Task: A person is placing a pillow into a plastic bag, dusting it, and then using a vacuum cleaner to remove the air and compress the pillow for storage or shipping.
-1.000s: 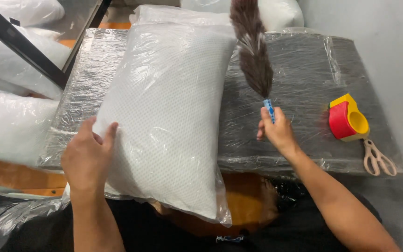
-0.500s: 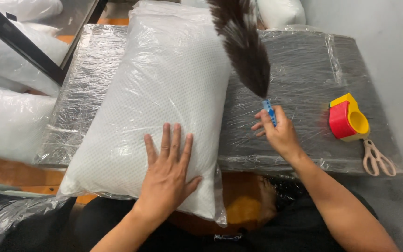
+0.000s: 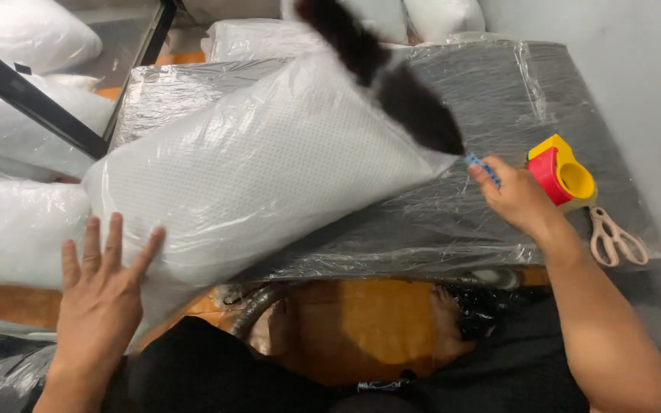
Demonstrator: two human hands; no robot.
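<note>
1. The pillow (image 3: 262,160), white and sealed in clear plastic, lies slanted across the wrapped table (image 3: 499,92); its near left corner hangs over the edge.
2. The left hand (image 3: 101,294) presses flat on that corner, fingers spread and not clenched.
3. The right hand (image 3: 518,200) is clenched on the blue handle of a dark duster (image 3: 392,84), which sweeps over the far end of the pillow.
4. This looks like the dusting step; the next stroke needs the pillow held steady.
5. A tape dispenser (image 3: 564,172) and scissors (image 3: 613,237) lie at the right.
</note>
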